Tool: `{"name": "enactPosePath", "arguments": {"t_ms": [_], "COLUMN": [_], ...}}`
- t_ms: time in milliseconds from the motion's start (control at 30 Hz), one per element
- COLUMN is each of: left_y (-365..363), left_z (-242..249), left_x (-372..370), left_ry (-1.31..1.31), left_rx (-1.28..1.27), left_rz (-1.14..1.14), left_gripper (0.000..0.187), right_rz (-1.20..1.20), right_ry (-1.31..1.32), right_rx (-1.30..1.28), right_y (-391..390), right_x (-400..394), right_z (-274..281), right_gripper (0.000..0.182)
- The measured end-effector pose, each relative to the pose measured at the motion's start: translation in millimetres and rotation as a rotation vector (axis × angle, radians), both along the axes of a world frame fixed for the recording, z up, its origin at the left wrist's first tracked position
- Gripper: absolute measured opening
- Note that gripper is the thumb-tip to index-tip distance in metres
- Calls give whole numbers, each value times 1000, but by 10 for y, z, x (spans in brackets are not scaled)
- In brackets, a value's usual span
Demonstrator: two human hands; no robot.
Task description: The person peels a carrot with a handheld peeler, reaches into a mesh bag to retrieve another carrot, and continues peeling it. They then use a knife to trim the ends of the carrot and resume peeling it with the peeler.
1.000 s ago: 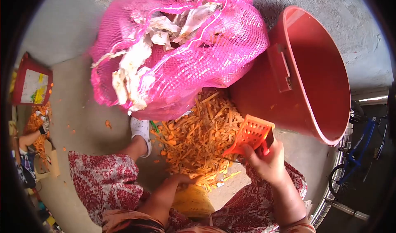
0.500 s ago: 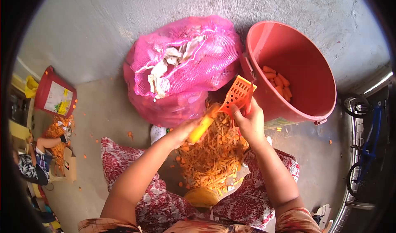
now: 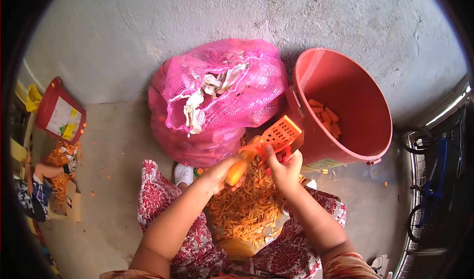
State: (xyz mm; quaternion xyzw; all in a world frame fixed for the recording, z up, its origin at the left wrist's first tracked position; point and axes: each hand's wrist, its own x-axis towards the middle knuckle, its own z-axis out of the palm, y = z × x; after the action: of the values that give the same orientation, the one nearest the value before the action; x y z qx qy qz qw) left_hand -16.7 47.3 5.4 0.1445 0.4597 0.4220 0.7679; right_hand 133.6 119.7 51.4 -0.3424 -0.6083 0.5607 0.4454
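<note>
My left hand [image 3: 220,174] is closed around a carrot [image 3: 238,173], which slants up toward the tool in the other hand. My right hand [image 3: 285,173] grips an orange plastic peeler [image 3: 280,133] with slots and round holes in its flat head, thumb pressed on it. Its lower end meets the upper part of the carrot; the exact contact is hidden. A red piece, perhaps its handle, shows by the fingers. Beneath both hands lies a heap of orange carrot peelings [image 3: 242,212] on the floor, between my knees.
A pink mesh sack [image 3: 266,81] of carrots leans against the wall. Right of it stands a large red bucket [image 3: 368,101] with several peeled carrots [image 3: 327,118] inside. Far left, another person's leg [image 3: 49,171] shows near a red bucket [image 3: 61,113] and more peelings. A blue bicycle [image 3: 434,180] stands far right.
The camera view has tilted, so the sack and bucket appear lower. The peeler's head has turned to point more to the right. Both hands keep their holds.
</note>
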Motion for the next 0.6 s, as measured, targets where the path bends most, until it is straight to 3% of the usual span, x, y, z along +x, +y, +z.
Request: {"name": "enactPosePath", "arguments": {"t_ms": [300,433,600], "left_y": [2,-35,-34], "left_z": [57,4,-5], "left_x": [-24,-26,-36], "left_ry": [96,82,97], "left_rx": [36,10,22], "left_rz": [-16,6,-13], "left_gripper": [43,43,40], "right_rz": [-77,-23,-20], "right_ry": [-94,86,120], "right_rx": [132,-148,-222], "right_y": [-11,-36,30], "right_x": [-138,-201,-232], "right_z": [-114,-1,-36], "right_gripper": [13,13,10]}}
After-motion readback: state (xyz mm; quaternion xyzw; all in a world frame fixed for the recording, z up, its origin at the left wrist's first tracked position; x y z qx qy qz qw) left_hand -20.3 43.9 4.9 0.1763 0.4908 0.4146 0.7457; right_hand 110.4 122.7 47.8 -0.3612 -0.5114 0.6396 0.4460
